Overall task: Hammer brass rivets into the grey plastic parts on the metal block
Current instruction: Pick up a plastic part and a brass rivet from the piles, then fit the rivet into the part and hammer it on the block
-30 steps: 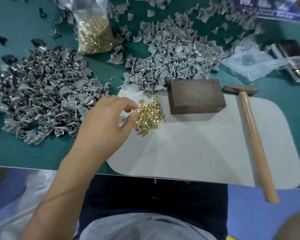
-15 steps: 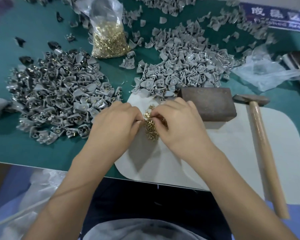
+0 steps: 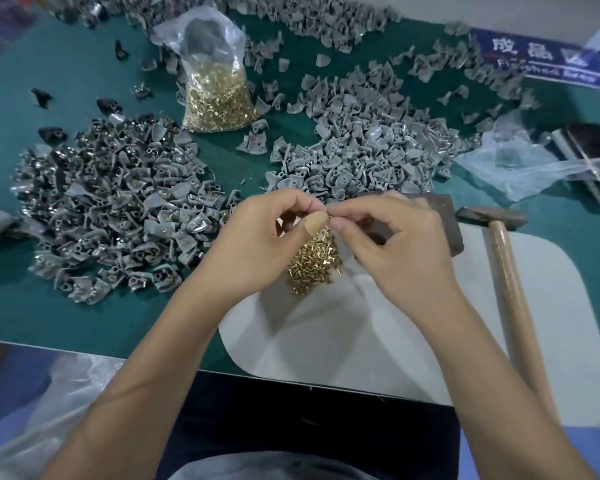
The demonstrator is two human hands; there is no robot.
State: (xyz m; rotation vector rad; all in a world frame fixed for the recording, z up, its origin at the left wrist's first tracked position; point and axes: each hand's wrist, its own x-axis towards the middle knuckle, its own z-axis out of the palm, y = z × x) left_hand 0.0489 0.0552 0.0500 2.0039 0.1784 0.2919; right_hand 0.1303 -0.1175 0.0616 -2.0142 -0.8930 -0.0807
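Observation:
A small pile of loose brass rivets (image 3: pixel 312 268) lies on the white pad (image 3: pixel 361 341). Just above the pile my left hand (image 3: pixel 257 244) and my right hand (image 3: pixel 395 244) meet fingertip to fingertip, each pinching brass rivets with curled fingers. There is tape on my left thumb. The dark metal block (image 3: pixel 445 216) sits at the pad's far edge, mostly hidden behind my right hand, with no part seen on it. Plain grey plastic parts (image 3: pixel 361 150) are heaped behind the block. The wooden-handled hammer (image 3: pixel 510 282) lies on the pad to the right, untouched.
On the green table (image 3: pixel 49 306), a heap of grey parts with rivets in them (image 3: pixel 111 209) spreads at the left. A clear bag of brass rivets (image 3: pixel 215 95) stands at the back. Crumpled clear plastic (image 3: pixel 520 164) and a blue sign (image 3: pixel 541 60) are at the right.
My right hand came into view and joined the left at the rivet pile. Both hands have since lifted slightly, fingertips together above the pile.

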